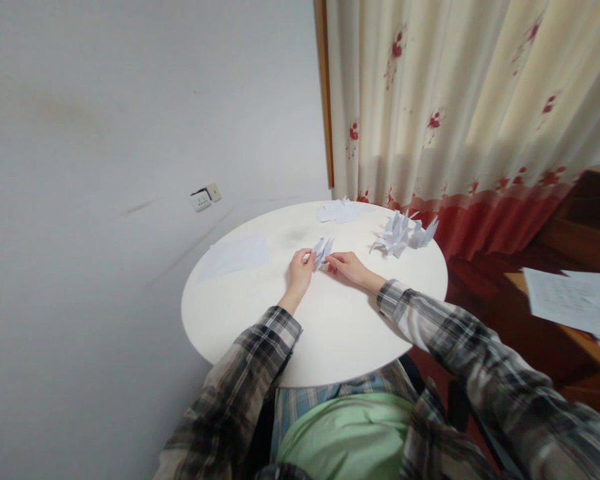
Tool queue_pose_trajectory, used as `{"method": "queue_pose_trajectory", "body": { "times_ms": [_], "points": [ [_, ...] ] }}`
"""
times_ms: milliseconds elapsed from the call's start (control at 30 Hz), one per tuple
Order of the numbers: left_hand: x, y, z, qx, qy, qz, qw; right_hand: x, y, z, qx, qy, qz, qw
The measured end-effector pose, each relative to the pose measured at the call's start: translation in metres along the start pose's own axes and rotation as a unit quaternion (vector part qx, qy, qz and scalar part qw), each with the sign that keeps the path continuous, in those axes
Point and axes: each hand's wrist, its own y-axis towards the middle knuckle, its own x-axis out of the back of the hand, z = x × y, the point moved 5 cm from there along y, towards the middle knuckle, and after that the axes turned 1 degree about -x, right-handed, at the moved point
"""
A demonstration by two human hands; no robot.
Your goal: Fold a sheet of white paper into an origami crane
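A small folded white paper (pixel 323 251), with pointed flaps sticking up, is held just above the middle of the round table. My left hand (pixel 301 268) pinches its left side between thumb and fingers. From the right, my right hand (pixel 347 265) grips its lower right edge with closed fingers. Farther right on the table stands a cluster of folded paper cranes (pixel 397 235), their wings and points overlapping. The finer folds of the paper between my hands are too small to make out.
On the white round table (pixel 260 303) lie flat paper sheets (pixel 235 256) at the left and more paper (pixel 339 211) at the far edge. A wall with a socket (pixel 201 201) is left, a curtain (pixel 405 120) behind. Printed sheets (pixel 570 300) rest on wooden furniture at right.
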Motion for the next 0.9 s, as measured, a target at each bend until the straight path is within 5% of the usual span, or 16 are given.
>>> {"method": "queue_pose_trajectory", "body": {
  "times_ms": [900],
  "points": [
    [-0.001,-0.002,-0.001,0.018,-0.007,0.008,1.0,0.01,-0.003,0.011,0.02,0.001,-0.079,0.997]
  ]
}}
